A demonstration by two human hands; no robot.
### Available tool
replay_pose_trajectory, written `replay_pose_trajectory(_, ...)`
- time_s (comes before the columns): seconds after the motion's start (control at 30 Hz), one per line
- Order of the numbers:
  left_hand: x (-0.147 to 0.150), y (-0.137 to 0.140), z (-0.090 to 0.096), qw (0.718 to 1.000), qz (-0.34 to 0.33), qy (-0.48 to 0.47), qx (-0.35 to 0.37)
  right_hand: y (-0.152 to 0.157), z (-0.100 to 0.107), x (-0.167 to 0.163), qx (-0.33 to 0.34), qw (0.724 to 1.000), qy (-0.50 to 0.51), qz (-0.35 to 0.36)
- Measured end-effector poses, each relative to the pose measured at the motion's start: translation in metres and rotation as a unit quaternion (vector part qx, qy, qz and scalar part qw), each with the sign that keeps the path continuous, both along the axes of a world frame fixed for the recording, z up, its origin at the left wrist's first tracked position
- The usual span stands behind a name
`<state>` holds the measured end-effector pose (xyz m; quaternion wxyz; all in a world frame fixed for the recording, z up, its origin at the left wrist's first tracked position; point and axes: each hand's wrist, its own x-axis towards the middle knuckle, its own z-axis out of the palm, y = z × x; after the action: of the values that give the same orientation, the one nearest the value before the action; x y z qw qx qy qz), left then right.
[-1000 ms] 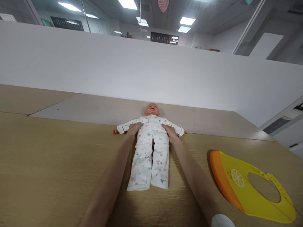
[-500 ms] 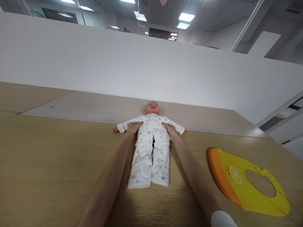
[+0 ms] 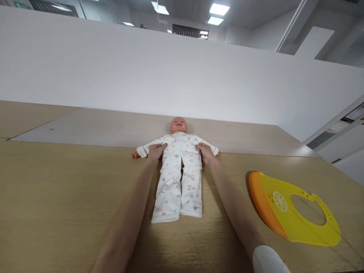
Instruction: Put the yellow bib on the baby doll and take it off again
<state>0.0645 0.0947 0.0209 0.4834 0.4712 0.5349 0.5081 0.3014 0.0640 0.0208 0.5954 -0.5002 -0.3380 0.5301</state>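
A baby doll (image 3: 179, 125) lies on its back, head toward the wall and arms spread wide. It is dressed in a white printed top (image 3: 186, 149) and matching trousers (image 3: 167, 195), whose leg ends hide the feet. My left hand (image 3: 156, 151) grips the doll's side below the armpit, thumb on the chest and the other fingers mostly hidden. On the opposite side, my right hand (image 3: 205, 152) holds the torso the same way.
A yellow bib (image 3: 301, 223) with an orange pocket and a citrus-slice print lies to the right on the wooden table (image 3: 71, 197). Behind the doll, a white partition (image 3: 142, 76) rises along the table's back, with glass above it.
The view has shifted slightly, so the doll and the bib appear a little higher and further left. Both hands keep their places at the doll's sides.
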Motion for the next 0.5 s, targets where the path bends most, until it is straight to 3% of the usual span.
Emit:
replay_pose_trajectory(0.2,0.002,0.005,0.004,0.998,-0.010,0.019,0.059,0.005,-0.012,0.008,-0.026,0.999,-0.039,-0.009)
replay_pose_trajectory(0.5,-0.002,0.007,-0.008,0.999,0.033,0.006,-0.018,0.010,-0.001,0.003,0.000,0.997,-0.073,-0.005)
